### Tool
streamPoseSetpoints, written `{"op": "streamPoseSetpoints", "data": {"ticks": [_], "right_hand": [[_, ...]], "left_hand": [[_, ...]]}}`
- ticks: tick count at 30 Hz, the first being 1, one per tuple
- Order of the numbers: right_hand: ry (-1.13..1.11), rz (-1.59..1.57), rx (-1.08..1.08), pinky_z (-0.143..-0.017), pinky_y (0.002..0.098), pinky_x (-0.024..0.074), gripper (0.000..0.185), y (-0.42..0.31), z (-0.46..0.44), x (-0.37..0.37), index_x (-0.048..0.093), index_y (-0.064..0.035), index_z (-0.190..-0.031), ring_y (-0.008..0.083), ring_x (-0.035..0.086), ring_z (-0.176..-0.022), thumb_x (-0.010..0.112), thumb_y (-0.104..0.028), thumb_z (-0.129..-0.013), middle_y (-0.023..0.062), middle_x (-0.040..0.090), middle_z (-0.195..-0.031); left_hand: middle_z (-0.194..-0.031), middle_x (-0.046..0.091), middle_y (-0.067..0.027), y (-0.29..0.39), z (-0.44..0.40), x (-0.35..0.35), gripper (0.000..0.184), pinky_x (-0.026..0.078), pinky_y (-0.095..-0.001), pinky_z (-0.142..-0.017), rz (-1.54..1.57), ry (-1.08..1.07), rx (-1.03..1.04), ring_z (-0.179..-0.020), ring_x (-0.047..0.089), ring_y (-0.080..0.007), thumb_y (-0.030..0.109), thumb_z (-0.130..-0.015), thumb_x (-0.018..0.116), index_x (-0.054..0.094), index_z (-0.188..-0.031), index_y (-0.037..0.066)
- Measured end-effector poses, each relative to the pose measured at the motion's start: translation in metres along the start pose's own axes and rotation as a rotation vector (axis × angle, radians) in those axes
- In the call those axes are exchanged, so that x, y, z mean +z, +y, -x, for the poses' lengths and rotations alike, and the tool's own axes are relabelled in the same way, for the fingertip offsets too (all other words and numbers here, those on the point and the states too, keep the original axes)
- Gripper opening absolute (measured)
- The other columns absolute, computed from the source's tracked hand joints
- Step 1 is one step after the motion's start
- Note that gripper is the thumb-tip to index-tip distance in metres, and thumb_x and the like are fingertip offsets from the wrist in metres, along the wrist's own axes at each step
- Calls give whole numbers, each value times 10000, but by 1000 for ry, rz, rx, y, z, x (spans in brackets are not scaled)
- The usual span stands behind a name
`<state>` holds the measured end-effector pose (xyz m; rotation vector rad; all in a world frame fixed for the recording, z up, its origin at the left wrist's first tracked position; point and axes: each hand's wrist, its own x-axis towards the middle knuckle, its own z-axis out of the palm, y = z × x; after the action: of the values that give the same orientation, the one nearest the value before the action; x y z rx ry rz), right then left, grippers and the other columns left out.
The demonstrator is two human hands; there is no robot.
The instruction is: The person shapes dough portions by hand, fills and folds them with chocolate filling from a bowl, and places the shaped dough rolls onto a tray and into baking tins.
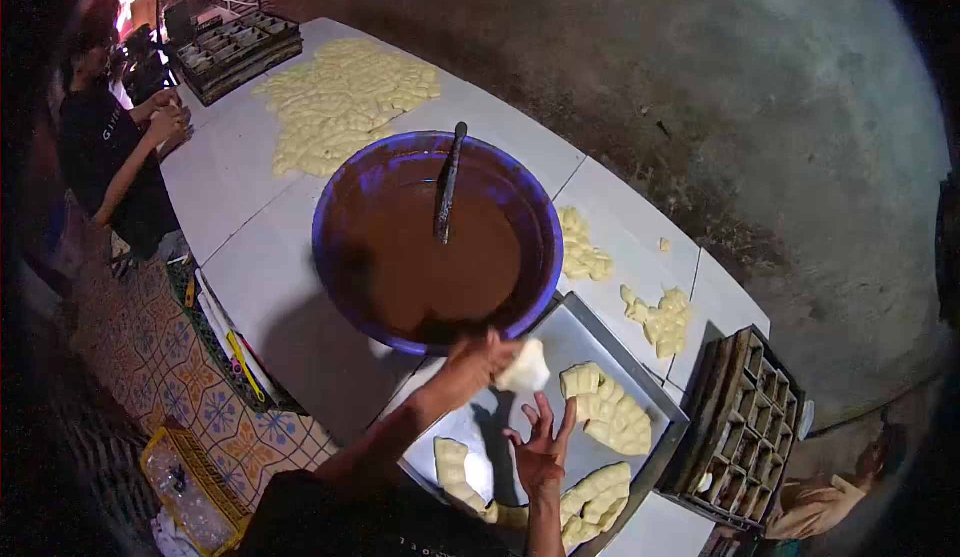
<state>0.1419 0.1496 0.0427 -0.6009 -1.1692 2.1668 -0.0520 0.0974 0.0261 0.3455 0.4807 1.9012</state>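
Observation:
My left hand (478, 365) reaches over the near rim of a large blue-purple basin (330, 292) and grips a pale piece of dough (523, 367), slightly blurred. Below it, my right hand (542, 447) is open with fingers spread, above a metal tray (615, 347). Clusters of pale yellow dough pieces (607, 412) lie on that tray, more of them (590, 502) near its front side, and a strip (458, 472) on its left. Brown liquid (430, 247) fills the lower part of the basin, and a dark-handled stirring tool (450, 182) stands in it.
A white tiled table (240, 187) carries a broad spread of dough pieces (345, 102) and smaller heaps (660, 319). Compartmented dark trays (750, 427) are stacked at right, others (240, 49) at far left. A co-worker (115, 147) stands at left; a yellow crate (195, 487) sits on the floor.

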Motion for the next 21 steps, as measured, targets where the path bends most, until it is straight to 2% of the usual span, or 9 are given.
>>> {"op": "streamPoseSetpoints", "data": {"ticks": [1,3,5,8,11,15,17,19,21], "right_hand": [[-135,-46,-86,-908,444,472,1230,-6,-1,-3,34,-319,-1513,215,399,-1281,780,-637,-587,79,307,-1497],[-67,29,-90,-878,402,473,1230,-6,-3,-4,24,-325,-1513,208,412,-1253,801,-601,-600,85,306,-1499],[-66,65,-57,-866,360,468,1267,7,-5,-12,-25,-283,-1513,222,411,-1223,835,-533,-617,97,337,-1464],[-31,172,-5,-862,295,457,1177,16,-7,-12,3,-216,-1520,202,457,-1187,809,-469,-699,102,361,-1451],[-57,127,-85,-867,300,460,918,35,1,-21,118,-180,-1522,186,472,-1186,723,-226,-833,122,395,-1433],[-54,83,-99,-863,292,468,864,31,5,-3,134,-129,-1517,205,511,-1142,689,-303,-878,149,461,-1369],[-13,-120,63,-863,287,474,778,37,7,3,156,-91,-1510,214,541,-1097,626,-280,-919,163,496,-1327],[-72,-492,207,-888,365,512,551,36,0,6,384,-41,-1389,260,575,-1086,577,-294,-939,174,550,-1247],[31,-725,273,-897,353,510,426,64,-3,-9,496,1,-1269,257,572,-1101,571,-267,-947,161,582,-1200]], "left_hand": [[-1017,684,-169,58,-2,46,405,525,-380,-735,-692,295,110,-876,678,-230,396,-1000,439,611,-1118,49],[-1012,655,-245,97,-25,51,509,481,-461,-846,-1555,583,128,-987,634,-398,440,-1002,379,549,-1217,11],[-1067,638,-246,84,-47,-20,563,448,-490,-907,-1970,479,139,-1037,584,-455,477,-986,367,512,-1270,13],[-1023,630,-282,108,-24,24,573,450,-498,-909,-1966,125,-363,-1028,585,-462,500,-979,362,598,-1151,7],[-943,634,-298,92,-14,5,569,459,-520,-875,-2017,263,-223,-962,605,-465,482,-987,364,672,-946,5],[-846,629,-298,79,11,45,622,490,-487,-806,-2008,475,30,-840,635,-425,487,-989,366,666,-775,-15],[-833,662,-248,75,23,48,706,507,-426,-750,-1286,504,46,-741,642,-357,557,-987,316,675,-870,-38],[-1187,610,-212,65,38,65,935,466,-357,-910,-441,158,-246,-1022,610,-260,687,-931,135,484,-1305,-95],[-1305,532,-223,41,49,63,951,396,-362,-1011,-410,117,-394,-1148,552,-256,699,-927,143,400,-1366,-104]]}}
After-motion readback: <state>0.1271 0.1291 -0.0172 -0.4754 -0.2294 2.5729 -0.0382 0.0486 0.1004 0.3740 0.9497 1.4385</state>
